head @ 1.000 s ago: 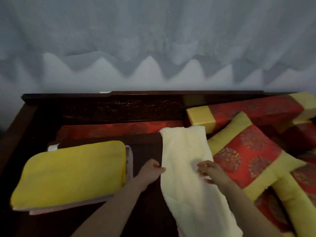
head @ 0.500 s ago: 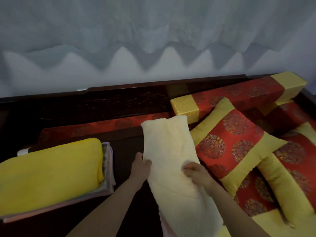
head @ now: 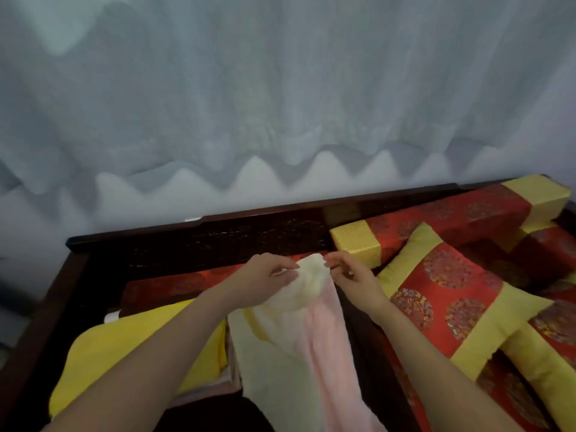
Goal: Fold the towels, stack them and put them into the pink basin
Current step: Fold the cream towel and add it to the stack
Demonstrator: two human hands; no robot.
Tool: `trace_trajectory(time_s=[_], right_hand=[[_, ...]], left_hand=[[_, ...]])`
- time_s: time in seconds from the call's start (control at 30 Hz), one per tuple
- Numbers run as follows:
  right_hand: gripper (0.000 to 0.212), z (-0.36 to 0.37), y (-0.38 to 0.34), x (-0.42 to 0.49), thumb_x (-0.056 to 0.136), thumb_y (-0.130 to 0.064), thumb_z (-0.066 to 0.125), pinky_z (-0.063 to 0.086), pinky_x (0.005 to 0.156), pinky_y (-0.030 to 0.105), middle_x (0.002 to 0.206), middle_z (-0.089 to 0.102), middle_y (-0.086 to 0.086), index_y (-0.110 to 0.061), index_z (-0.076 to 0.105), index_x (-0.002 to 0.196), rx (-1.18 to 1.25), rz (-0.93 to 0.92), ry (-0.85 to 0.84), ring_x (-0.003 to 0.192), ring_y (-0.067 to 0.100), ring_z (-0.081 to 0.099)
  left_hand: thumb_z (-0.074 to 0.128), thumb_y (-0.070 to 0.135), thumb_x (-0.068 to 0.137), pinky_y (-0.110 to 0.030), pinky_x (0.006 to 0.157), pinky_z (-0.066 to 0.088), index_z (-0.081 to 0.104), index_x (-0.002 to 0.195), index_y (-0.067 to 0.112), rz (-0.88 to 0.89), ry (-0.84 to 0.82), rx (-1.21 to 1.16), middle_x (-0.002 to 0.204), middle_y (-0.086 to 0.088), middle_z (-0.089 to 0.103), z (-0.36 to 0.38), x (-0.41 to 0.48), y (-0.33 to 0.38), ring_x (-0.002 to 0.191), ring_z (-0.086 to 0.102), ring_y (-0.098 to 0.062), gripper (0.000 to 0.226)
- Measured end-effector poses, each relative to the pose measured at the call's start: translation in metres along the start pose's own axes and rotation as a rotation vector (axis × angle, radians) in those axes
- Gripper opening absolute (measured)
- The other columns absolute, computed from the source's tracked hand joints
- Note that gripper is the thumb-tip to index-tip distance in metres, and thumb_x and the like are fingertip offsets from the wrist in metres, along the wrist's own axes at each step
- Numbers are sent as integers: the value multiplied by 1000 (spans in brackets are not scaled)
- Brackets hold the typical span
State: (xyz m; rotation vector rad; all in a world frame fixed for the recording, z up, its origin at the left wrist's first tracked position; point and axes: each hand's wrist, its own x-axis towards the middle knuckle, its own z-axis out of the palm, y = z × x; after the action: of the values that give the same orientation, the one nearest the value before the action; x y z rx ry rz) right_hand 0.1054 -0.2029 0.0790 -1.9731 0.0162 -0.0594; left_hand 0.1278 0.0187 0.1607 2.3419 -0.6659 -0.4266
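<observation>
The left hand [head: 265,280] and right hand [head: 353,277] pinch the bunched far end of the cream towel [head: 274,353] between them.

Both hands are at the far end of a cream towel [head: 274,353]: the left hand [head: 265,280] grips its bunched end, and the right hand [head: 352,280] has its curled fingertips at the edge beside it. A pink towel [head: 327,353] lies underneath, with a folded yellow towel [head: 103,347] to the left and a red-and-gold cushion [head: 452,300] to the right.

Cream towel [head: 307,277]: fluffy terry cloth; cushion [head: 448,294]: glossy brocade; frame [head: 249,235]: dark wood.
</observation>
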Motion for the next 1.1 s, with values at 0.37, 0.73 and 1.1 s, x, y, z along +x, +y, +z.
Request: trace_trajectory(time_s=[0.37,0.73,1.1], right_hand=[[66,24,-93,9,75,2,45,34,103,24,134,38,-23,-50,51,115,-115,-333,-487,130,16,32],[20,61,-136,10,72,-22,80,48,68,28,78,64,-4,-14,67,84,-217,-272,-564,71,6,58],[31,31,-86,22,67,-47,77,44,84,30,93,57,-14,-32,60,88,-725,-148,-585,88,5,50]], left_hand=[[65,24,85,-9,76,45,74,100,27,191,-187,250,91,21,70,-99,-30,47,84,62,8,18],[77,24,76,-17,73,53,77,88,23,116,-141,207,87,12,75,-165,-56,58,80,68,-1,13],[55,5,71,-29,75,44,56,88,24,-64,-29,725,90,8,50,-172,-80,-34,89,52,-15,26]])
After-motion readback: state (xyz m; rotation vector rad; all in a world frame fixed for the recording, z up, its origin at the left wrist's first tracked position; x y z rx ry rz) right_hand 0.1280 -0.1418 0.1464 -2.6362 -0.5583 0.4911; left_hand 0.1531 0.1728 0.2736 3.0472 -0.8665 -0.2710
